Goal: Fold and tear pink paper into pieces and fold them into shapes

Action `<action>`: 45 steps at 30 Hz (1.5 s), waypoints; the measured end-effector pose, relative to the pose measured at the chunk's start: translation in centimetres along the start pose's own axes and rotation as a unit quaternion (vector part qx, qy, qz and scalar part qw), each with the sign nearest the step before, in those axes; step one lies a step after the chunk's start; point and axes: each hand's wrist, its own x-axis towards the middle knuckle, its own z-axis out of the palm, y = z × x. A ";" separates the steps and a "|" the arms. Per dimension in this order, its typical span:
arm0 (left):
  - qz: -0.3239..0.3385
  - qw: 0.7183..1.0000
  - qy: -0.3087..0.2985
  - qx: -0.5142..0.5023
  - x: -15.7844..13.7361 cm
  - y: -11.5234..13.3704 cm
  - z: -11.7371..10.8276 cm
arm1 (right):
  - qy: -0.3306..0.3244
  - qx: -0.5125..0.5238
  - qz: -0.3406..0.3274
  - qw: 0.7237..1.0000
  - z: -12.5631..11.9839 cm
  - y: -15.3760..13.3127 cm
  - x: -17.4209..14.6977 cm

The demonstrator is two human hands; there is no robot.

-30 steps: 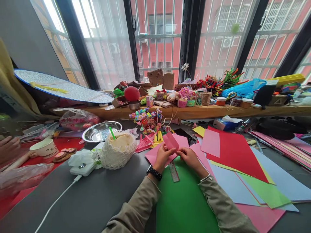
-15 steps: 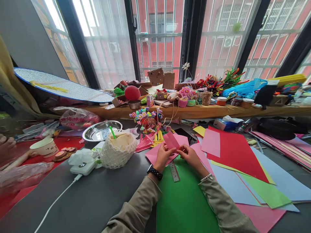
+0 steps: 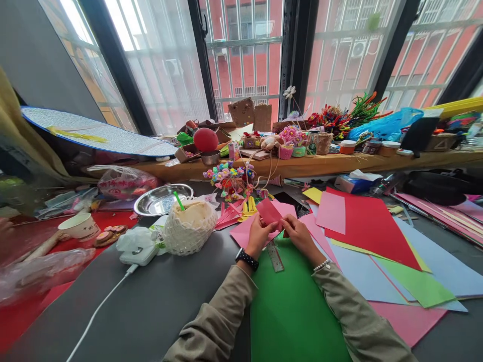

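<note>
Between both hands is a small piece of pink paper, raised over the table. My left hand is closed on its left and lower edge, thumb in front. At its lower right corner, the fingers of my right hand pinch the same paper. Beneath the hands lie a larger pink sheet and the top of a green mat. A short clear ruler rests on the mat just below my hands. Behind the paper are folded yellow strips and pink strips.
Sheets of coloured paper, with a red sheet on top, spread to the right. On the left stand a white woven-net basket, a metal basin, a paper cup and a white corded device. Craft supplies crowd the wooden ledge behind.
The camera view has shifted slightly, so the scene sits a little further right. Both hands keep hold of the pink paper, with only a slight change in its tilt.
</note>
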 end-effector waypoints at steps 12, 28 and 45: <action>-0.010 0.999 -0.046 -0.026 0.0 0.0 0.1 | 0.052 -0.005 0.001 0.999 -1.0 0.9 0.3; -0.001 1.000 -0.010 -0.013 0.5 -0.1 -0.5 | -0.015 -0.004 -0.030 0.999 -1.2 0.5 0.0; -0.042 0.991 -0.088 0.086 0.6 -1.6 -0.6 | 0.112 -0.064 -0.053 0.990 -0.7 1.0 0.1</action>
